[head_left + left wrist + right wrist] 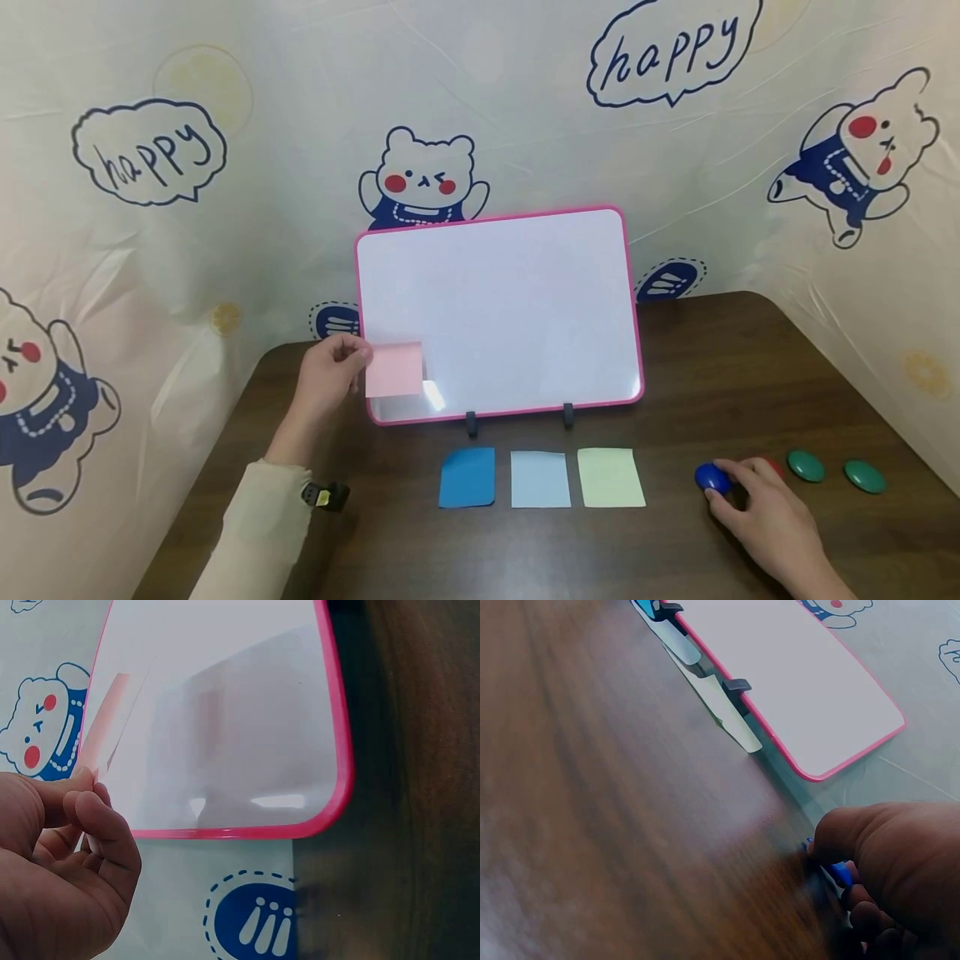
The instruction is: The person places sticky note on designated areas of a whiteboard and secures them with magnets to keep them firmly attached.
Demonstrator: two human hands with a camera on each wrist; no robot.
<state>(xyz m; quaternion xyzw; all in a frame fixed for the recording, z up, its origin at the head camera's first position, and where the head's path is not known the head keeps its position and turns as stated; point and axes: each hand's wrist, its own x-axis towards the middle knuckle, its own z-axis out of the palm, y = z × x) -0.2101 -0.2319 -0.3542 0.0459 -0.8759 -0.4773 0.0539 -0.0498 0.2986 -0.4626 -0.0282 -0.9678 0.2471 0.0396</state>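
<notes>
My left hand [326,379] pinches the left edge of a pink sticky note [393,369] between thumb and fingertips. The note overlaps the lower left part of a pink-framed whiteboard [517,308]; in the left wrist view the paper [106,727] appears nearly edge-on and tilted to the board. On the right of the table, my right hand [776,517] grips a round blue magnet [709,477] with thumb and fingers. The right wrist view shows only part of that magnet [841,874] behind the thumb. A red magnet [774,466] is mostly hidden behind the right hand.
Two green magnets [806,466] lie right of the right hand. In front of the board, dark blue [467,477], light blue [541,480] and pale green [611,477] notes lie in a row. Black feet [471,424] support the board, with a patterned cloth [525,100] behind it.
</notes>
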